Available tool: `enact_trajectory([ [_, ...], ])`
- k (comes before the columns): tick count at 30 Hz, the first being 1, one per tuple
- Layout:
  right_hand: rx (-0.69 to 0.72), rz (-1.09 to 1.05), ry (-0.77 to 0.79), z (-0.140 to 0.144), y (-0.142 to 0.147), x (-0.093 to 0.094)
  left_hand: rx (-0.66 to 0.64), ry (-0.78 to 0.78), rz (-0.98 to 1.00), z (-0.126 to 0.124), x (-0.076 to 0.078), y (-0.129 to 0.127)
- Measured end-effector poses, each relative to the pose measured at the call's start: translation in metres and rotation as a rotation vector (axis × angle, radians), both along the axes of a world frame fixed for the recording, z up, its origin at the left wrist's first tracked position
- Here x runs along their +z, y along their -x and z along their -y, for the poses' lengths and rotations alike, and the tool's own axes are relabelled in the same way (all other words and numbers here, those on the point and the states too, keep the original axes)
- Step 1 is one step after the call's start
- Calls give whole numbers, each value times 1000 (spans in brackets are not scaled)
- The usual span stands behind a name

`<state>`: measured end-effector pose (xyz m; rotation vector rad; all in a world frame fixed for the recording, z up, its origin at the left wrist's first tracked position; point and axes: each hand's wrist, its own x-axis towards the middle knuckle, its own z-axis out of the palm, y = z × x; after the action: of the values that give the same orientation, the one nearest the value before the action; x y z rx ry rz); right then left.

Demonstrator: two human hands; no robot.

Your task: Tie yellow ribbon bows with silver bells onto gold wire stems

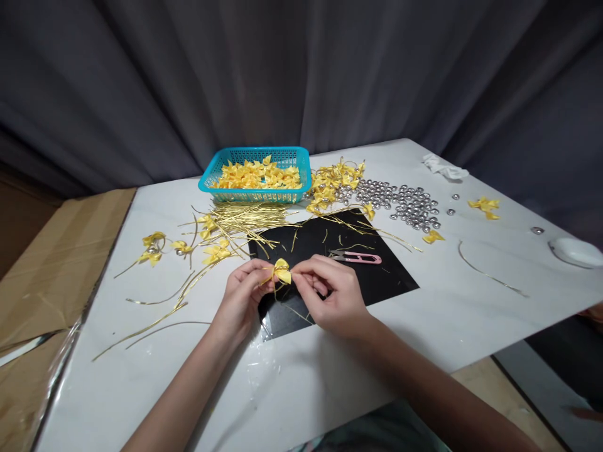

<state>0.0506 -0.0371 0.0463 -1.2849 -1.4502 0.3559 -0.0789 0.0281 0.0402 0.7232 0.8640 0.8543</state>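
Between my two hands is a yellow ribbon bow (282,271) with gold cord around it, held above a black mat (393,285). My left hand (242,295) pinches the bow and its cord from the left side. At the bow's right edge, the thumb and forefinger of my right hand (332,292) are pressed together; what lies between those fingertips is too small to make out. Pink-handled thread snips (360,257) lie on the mat just beyond my right hand. Short gold cord offcuts are scattered around them.
A turquoise basket (206,182) of yellow bows stands at the back. Before it lies a bundle of gold cords (249,216). Silver beads (414,207) spread to its right, beside a pile of corded bows (334,179). A white dish (577,252) sits far right, cardboard (51,270) left.
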Motion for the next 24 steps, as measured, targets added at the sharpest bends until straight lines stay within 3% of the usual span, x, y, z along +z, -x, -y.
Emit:
enact_trajectory([
  [24,-37,25,-59,2,0,-4,22,-49,-53,3,1,-1],
])
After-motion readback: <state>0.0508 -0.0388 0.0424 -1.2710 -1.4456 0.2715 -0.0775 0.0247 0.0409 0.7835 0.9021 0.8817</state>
